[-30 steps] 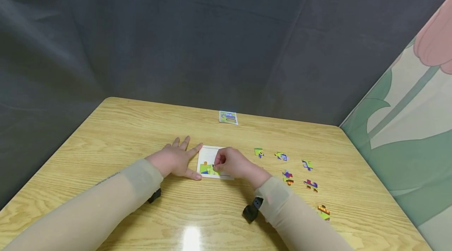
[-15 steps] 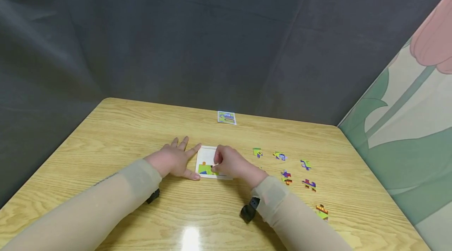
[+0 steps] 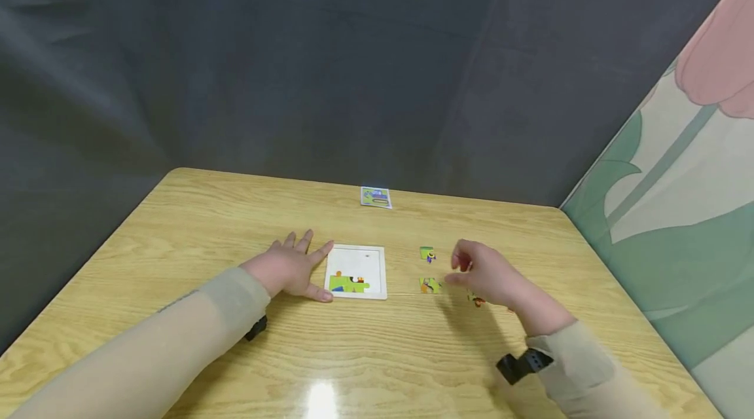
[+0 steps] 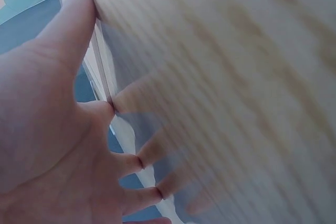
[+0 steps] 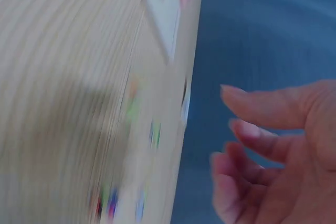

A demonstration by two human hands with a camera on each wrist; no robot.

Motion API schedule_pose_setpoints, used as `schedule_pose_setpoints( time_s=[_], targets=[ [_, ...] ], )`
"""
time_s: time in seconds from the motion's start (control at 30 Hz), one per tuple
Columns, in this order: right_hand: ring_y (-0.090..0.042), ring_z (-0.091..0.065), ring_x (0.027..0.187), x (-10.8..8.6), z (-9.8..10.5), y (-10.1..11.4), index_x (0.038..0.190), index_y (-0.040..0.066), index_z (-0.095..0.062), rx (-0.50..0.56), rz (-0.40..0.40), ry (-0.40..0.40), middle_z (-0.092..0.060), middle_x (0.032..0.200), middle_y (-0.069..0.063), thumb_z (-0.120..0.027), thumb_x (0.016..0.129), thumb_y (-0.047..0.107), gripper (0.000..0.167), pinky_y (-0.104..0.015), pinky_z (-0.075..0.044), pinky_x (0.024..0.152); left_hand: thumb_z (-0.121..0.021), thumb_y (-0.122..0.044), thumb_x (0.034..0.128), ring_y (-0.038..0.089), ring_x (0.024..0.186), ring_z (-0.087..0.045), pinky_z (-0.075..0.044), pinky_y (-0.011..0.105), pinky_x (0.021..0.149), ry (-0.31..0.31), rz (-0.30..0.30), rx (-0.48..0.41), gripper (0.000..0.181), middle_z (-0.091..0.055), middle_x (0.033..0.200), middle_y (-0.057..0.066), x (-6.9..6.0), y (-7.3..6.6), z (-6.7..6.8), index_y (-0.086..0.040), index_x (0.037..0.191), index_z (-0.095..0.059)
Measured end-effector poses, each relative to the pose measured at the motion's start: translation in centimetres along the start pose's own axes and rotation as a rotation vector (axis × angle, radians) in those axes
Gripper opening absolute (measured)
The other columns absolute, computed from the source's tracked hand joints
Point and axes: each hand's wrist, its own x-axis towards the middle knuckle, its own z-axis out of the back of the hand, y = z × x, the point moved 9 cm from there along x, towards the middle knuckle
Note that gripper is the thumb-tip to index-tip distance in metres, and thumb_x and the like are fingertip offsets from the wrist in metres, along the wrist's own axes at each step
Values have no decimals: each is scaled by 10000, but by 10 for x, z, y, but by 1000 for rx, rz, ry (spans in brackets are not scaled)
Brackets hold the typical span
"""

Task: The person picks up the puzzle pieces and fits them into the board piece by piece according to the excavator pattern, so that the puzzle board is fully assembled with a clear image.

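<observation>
A white square tray lies on the table, with joined green puzzle pieces along its lower left. My left hand rests with spread fingers at the tray's left edge, thumb and forefinger touching it; the left wrist view shows this hand flat against the wood. Above the table, right of the tray, my right hand has its thumb and fingers apart and bent, with nothing seen between them. In the right wrist view that hand is empty. Loose pieces lie close by, one left of its thumb, another farther back.
A small picture card lies near the table's back edge. Under and beside my right hand more pieces show in part. A dark curtain hangs behind the table, and a flowered cloth on the right.
My right hand has left the tray and moved right, over the loose pieces, uncovering joined pieces in the tray. My left hand has stayed at the tray's edge.
</observation>
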Motion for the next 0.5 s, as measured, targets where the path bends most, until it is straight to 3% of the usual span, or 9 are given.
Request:
schedule_pose_setpoints(
  time_s=[0.23,0.33,0.5],
  targets=[
    [-207,-470,675,-62,16,-73,944,49,-536,29,-81,117,-508,824,-70,-786,802,0,292,-318,-405,557,-611,-740,780,538,1427,-40,-121,645,1124,6,-8,-7,1084,-12,1614,251,2,0,-2,-238,1607,-122],
    [-203,-449,671,-79,16,-100,964,45,-528,67,-123,153,-492,848,-82,-771,801,-22,300,-300,-388,536,-608,-736,784,534,1429,-32,-114,633,1131,8,-4,-11,1079,-6,1615,248,1,1,-1,-242,1607,-115],
    [-180,-467,680,-100,13,-126,983,40,-539,97,-115,167,-498,839,-71,-775,815,29,290,-275,-404,550,-605,-729,792,529,1432,-32,-112,628,1134,12,-1,-12,1073,-1,1615,247,0,0,0,-240,1608,-108]
  ],
)
